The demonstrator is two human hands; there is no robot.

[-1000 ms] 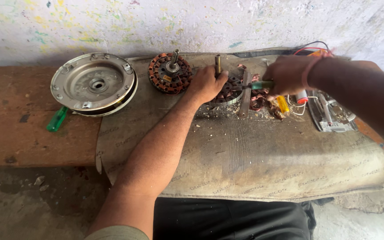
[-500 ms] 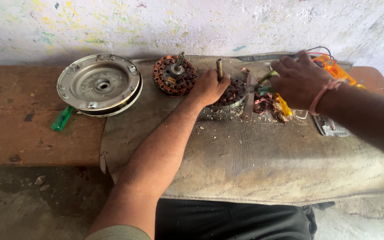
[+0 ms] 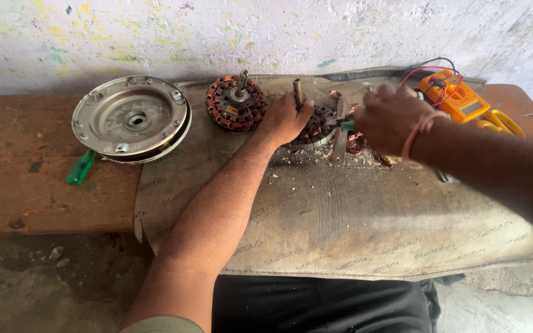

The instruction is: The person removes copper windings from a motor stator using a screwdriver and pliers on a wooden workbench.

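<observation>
The work looks partly done: the fan motor has been taken apart, and its round metal cover (image 3: 132, 118) lies by itself on the wooden bench (image 3: 26, 179), while one wound stator (image 3: 237, 103) with its shaft sits on the grey mat (image 3: 353, 216), near the left hand but not touching it. A second stator (image 3: 316, 126) is being worked on, and it is not back together yet. It is round, dark, with copper wire coils and a brass-coloured shaft (image 3: 298, 92) sticking up. The left hand (image 3: 286, 117) presses down on it, fingers curled around its edge. The right hand (image 3: 390, 118) is closed around a green-handled tool (image 3: 346, 124), its tip at the stator. Bits and crumbs lie around it.
</observation>
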